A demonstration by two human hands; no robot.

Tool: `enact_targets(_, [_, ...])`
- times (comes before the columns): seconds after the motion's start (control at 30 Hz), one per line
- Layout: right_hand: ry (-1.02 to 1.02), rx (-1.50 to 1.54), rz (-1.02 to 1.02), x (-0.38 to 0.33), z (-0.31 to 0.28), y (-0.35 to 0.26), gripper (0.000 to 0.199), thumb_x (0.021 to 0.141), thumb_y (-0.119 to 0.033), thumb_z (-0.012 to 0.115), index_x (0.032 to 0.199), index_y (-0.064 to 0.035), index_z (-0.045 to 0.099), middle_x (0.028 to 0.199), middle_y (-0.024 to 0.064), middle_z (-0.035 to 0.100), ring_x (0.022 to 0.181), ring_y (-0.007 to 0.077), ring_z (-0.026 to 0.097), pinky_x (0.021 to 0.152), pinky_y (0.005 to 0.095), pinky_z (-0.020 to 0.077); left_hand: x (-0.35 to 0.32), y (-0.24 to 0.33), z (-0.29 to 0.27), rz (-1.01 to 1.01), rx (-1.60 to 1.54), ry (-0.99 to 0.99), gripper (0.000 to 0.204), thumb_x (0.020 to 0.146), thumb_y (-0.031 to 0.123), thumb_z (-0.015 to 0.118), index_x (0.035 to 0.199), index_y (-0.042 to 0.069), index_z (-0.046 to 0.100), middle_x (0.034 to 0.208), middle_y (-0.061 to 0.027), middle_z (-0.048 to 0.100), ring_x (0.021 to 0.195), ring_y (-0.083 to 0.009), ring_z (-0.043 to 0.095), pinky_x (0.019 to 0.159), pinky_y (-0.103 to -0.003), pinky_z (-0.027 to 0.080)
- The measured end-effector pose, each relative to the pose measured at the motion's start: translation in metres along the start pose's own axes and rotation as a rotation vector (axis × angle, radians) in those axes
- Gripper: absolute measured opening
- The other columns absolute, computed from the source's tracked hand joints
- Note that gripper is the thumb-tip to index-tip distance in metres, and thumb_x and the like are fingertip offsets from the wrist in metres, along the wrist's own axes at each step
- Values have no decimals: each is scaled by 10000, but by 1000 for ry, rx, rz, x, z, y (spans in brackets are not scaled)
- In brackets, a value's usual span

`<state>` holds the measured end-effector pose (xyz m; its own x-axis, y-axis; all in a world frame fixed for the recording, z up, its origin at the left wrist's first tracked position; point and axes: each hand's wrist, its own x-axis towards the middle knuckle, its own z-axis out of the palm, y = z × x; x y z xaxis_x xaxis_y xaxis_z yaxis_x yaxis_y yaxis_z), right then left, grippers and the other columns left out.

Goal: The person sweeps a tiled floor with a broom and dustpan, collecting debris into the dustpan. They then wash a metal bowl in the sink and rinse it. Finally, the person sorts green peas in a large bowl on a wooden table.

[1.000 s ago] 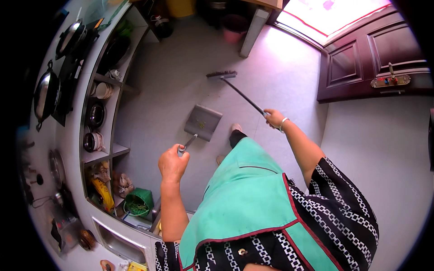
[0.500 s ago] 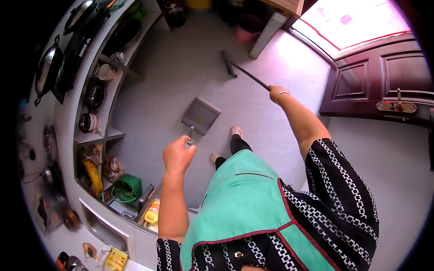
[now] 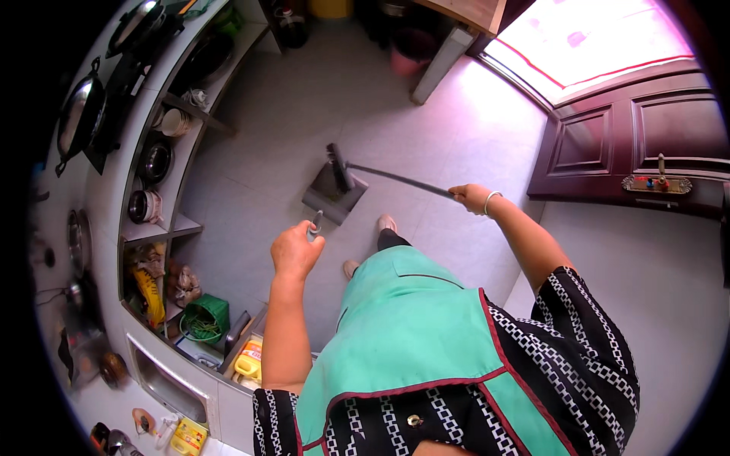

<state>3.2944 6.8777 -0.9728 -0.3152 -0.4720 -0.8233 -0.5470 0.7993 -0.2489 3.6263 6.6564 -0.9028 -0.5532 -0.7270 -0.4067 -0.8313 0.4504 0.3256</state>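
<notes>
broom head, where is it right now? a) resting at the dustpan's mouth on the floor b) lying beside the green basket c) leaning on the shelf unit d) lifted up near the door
a: the broom head sits at the mouth of the grey dustpan on the tiled floor. The right hand grips the broom's long handle, and the left hand holds the dustpan's handle.
</notes>
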Motion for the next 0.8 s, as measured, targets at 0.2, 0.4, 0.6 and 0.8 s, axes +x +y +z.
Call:
enact_targets(0.2, [256, -55, 107, 27, -8, -21, 312, 901, -224, 364, 1146, -128, 531, 1077, 122, 587, 997, 314, 550, 843, 401, 440, -21, -4, 0, -15, 35, -47, 254, 662, 237, 580, 882, 119, 626, 791, -137, 632, 722, -321, 599, 633, -408, 472])
enact_targets(0.4, [413, 67, 70, 137, 98, 20, 280, 900, -218, 373, 1094, -87, 526, 870, 166, 618, 704, 305, 596, 611, 407, 474, -25, -3, 15, 51, 5, 24, 249, 665, 237, 581, 876, 111, 622, 782, -135, 628, 717, -317, 597, 637, -408, 470])
enact_targets(0.6, [-75, 353, 167, -18, 88, 15, 373, 906, -238, 387, 1256, -135, 464, 803, 99, 580, 658, 201, 550, 574, 334, 461, -30, -10, 20, -20, -40, -19, 243, 667, 236, 578, 874, 117, 622, 769, -135, 631, 719, -325, 600, 632, -409, 474])
enact_targets(0.8, [179, 185, -20, -40, 85, 19, 355, 911, -252, 411, 1251, -173, 473, 738, 86, 582, 594, 200, 546, 524, 330, 454, -52, -20, 10, -35, -29, 7, 243, 670, 238, 579, 879, 123, 623, 757, -147, 632, 713, -324, 603, 633, -407, 472])
